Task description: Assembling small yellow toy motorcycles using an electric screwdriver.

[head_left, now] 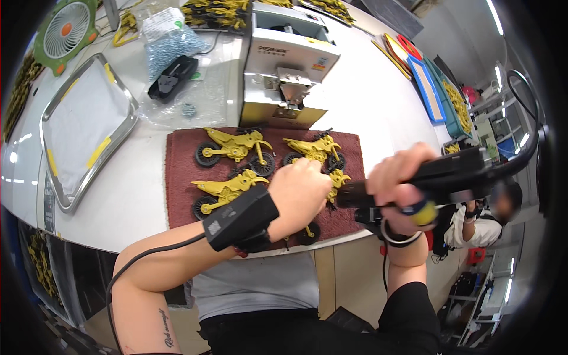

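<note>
On a dark red towel [178,168] lie several yellow toy motorcycles with black wheels. My left hand [302,192] is closed over the toy motorcycle [339,177] at the near right, hiding most of its body; a black wheel shows below my fingers. In my right hand [402,183], wrapped by the fingers, is a black power screwdriver [452,168] with a cable. It lies roughly level, its front end pointing left at that motorcycle; whether they touch cannot be made out. Two more motorcycles, one at the far left [231,144] and one at the near left [228,186], lie beside my left hand.
Behind the towel stands a white and yellow boxy machine [284,59]. A metal tray [127,127] with white lining, a bag of small bluish pieces [171,47] and a green fan [67,29] are at left. Blue and teal trays [427,89] sit right. Another person [473,228] is at far right.
</note>
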A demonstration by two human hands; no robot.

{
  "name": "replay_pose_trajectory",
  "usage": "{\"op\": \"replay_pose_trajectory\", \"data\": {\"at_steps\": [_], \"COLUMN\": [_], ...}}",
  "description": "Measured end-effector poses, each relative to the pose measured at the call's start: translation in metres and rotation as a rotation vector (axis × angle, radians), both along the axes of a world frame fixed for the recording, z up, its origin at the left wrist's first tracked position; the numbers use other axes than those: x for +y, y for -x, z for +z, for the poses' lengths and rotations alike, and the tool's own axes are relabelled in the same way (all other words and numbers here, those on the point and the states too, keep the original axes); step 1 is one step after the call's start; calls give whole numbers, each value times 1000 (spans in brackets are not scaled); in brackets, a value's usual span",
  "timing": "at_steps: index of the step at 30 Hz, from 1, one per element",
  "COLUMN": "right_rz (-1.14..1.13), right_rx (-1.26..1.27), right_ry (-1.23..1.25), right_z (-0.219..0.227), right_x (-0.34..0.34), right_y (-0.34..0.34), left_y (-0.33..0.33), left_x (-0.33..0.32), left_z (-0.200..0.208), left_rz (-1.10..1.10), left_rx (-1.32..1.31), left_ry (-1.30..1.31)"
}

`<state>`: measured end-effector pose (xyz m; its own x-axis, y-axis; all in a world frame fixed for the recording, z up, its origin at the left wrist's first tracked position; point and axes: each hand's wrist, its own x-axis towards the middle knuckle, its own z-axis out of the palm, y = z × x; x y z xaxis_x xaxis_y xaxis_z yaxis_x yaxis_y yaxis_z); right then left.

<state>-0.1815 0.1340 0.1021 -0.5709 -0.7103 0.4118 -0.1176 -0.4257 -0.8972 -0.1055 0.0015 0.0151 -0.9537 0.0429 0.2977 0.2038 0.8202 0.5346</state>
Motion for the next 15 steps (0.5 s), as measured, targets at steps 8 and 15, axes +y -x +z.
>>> {"op": "replay_pose_trajectory", "data": {"at_steps": [8, 15], "right_rz": [184, -69], "right_rx": [60, 43], "right_ry": [372, 243], "right_z": [54, 31], "right_x": [-80, -128], "right_y": [55, 67], "left_y": [-3, -1], "left_x": [0, 1], "left_z": [3, 3], "left_rz": [-18, 0], "left_rx": [12, -29], "left_ry": [-13, 12]}}
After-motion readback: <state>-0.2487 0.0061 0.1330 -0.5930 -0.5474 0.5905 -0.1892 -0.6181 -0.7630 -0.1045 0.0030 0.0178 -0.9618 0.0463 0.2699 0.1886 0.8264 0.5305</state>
